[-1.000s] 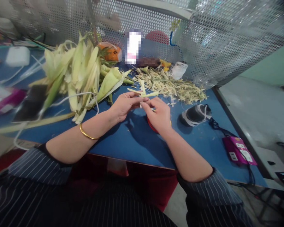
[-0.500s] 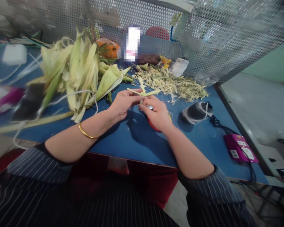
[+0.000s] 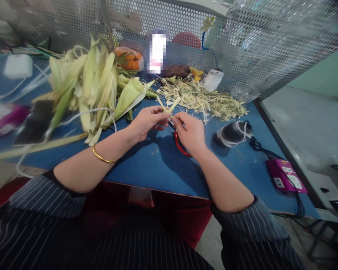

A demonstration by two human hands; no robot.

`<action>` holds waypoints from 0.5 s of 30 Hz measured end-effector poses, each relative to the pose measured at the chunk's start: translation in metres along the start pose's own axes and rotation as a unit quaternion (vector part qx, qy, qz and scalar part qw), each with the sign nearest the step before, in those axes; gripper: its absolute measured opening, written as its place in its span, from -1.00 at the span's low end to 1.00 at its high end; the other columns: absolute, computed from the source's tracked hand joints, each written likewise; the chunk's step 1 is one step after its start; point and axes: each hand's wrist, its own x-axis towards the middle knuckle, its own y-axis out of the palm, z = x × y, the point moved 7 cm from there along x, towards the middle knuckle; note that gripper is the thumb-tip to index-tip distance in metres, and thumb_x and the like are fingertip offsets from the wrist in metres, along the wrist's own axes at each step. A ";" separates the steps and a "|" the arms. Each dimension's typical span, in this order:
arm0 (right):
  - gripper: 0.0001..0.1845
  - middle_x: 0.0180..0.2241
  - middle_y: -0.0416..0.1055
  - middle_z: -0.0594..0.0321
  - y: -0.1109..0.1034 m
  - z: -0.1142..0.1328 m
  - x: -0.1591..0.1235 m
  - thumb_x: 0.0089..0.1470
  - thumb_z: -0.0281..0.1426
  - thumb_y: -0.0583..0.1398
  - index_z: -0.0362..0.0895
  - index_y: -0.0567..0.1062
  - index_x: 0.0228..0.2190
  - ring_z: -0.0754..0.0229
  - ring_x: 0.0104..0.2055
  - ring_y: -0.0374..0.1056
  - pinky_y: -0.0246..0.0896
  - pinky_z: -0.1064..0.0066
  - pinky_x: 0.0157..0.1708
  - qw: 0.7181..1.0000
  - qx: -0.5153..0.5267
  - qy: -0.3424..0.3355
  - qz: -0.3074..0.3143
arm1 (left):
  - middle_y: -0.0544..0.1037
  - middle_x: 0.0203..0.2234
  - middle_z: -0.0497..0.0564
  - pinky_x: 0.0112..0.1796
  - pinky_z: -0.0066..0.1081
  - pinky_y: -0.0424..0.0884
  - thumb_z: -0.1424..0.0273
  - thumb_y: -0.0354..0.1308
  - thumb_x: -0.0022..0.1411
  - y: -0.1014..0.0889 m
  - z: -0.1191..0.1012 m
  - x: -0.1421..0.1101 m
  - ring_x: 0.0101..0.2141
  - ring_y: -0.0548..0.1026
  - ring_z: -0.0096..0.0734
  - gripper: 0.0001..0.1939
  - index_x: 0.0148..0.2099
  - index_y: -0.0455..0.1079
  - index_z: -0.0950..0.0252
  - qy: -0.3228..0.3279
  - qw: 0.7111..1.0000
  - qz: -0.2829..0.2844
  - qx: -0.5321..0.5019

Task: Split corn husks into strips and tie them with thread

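Note:
Pale green corn husk strips (image 3: 171, 106) stick up in a V from between my two hands, above the blue table. My left hand (image 3: 150, 119) pinches them at their base between thumb and fingers; a gold bangle circles that wrist. Close beside it, my right hand (image 3: 189, 131) is closed, its thumb and forefinger pinching the lower end of the husk strips. Under the right palm shows a red curved handle (image 3: 180, 145), apparently of scissors; the rest is hidden by the hand, and I cannot tell whether it lies on the table.
A heap of corn husks (image 3: 94, 82) stands to the left, near a dark phone (image 3: 35, 122) with a white cable. Shredded husk pieces (image 3: 202, 97) are piled behind my hands. At right are a black thread-wrapped object (image 3: 232, 133) and a purple power strip (image 3: 286, 175). Perforated mesh closes the back.
The husk strips have gone from a spread cross shape to a narrower V. My right hand has turned and shifted slightly right, exposing more of the red handle.

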 end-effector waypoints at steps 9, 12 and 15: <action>-0.71 -0.59 0.28 0.32 0.004 0.011 -0.006 0.21 -0.36 0.12 -0.09 0.29 -0.56 0.27 -0.50 0.12 -0.08 0.36 -0.43 1.000 0.016 0.011 0.000 | 0.54 -0.56 -0.05 -0.48 -0.52 0.34 0.37 0.39 0.06 -0.001 0.002 0.002 -0.54 0.45 -0.55 -0.84 -0.35 0.52 0.34 0.041 0.998 -0.027 0.032; -0.71 -0.59 0.29 0.32 0.000 0.015 -0.006 0.20 -0.37 0.12 -0.09 0.29 -0.56 0.27 -0.50 0.13 -0.05 0.36 -0.43 1.000 0.027 -0.002 -0.011 | 0.54 -0.56 -0.05 -0.45 -0.51 0.39 0.38 0.42 0.03 -0.001 0.000 0.002 -0.56 0.45 -0.58 -0.82 -0.37 0.52 0.37 0.043 0.998 -0.035 0.009; -0.71 -0.59 0.29 0.33 -0.003 0.018 -0.007 0.20 -0.37 0.13 -0.09 0.30 -0.56 0.28 -0.50 0.12 -0.04 0.36 -0.43 0.999 0.031 -0.015 -0.017 | 0.55 -0.56 -0.04 -0.43 -0.50 0.43 0.39 0.44 0.02 -0.002 -0.001 0.003 -0.57 0.46 -0.58 -0.80 -0.35 0.53 0.39 0.033 0.999 -0.041 -0.001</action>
